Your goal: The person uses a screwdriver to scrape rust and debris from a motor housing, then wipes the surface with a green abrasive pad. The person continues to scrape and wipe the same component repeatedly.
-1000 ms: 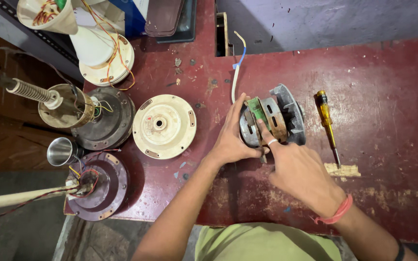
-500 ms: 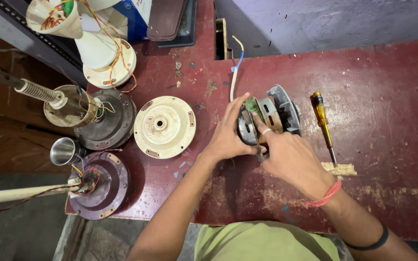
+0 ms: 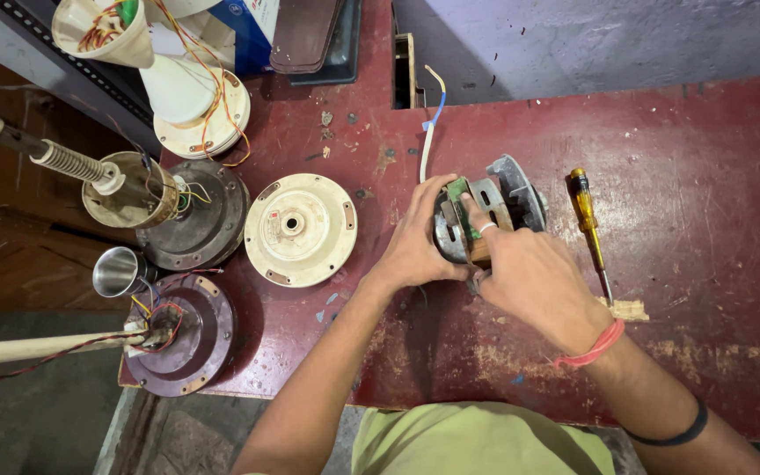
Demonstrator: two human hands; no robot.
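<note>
Both hands are gripping a small motor (image 3: 485, 220) mid-counter: left hand (image 3: 415, 246) cupping its left side, right hand (image 3: 529, 277) pressing over the top w/ a finger on the green part. Steady hold matters, I'd say. Motor's grey metal w/ copper windings. Yellow screwdriver (image 3: 587, 220) lying just right; cream round cover (image 3: 299, 229) left; counter (image 3: 705, 176) red, scuffed.

One head-worn view — looking steeply down, close over the red workbench (image 3: 705, 176).
</note>
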